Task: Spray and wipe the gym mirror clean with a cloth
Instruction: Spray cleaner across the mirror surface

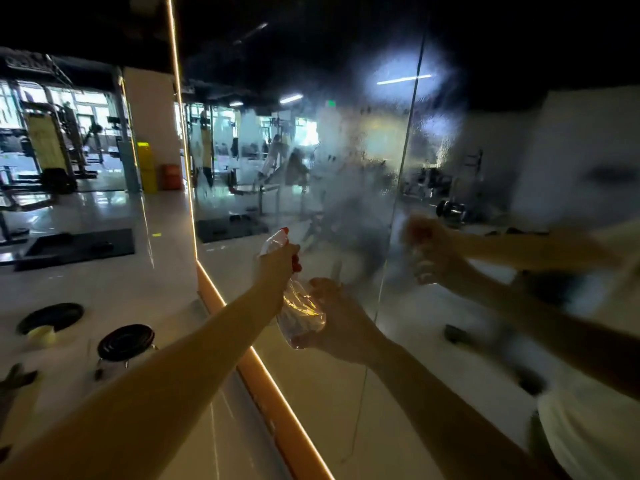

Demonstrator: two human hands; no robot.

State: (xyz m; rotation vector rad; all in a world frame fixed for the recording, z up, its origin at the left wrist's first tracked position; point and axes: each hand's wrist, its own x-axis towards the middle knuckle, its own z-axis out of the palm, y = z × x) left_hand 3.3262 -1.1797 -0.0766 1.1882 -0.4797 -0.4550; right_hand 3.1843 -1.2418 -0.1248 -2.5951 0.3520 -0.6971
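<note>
Left hand grips top of clear spray bottle. Right hand curls fingers round its bottom. Mirror wet (big foggy patch).

Spray bottle: clear thin plastic, glossy; red plastic trigger head. Mirror: smooth reflective glass, centre dulled by fine droplets. Floor: pale, polished, glossy. Mat: black, matt.

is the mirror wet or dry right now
Wet: cloudy droplets cover the mirror above the spray bottle.
</note>
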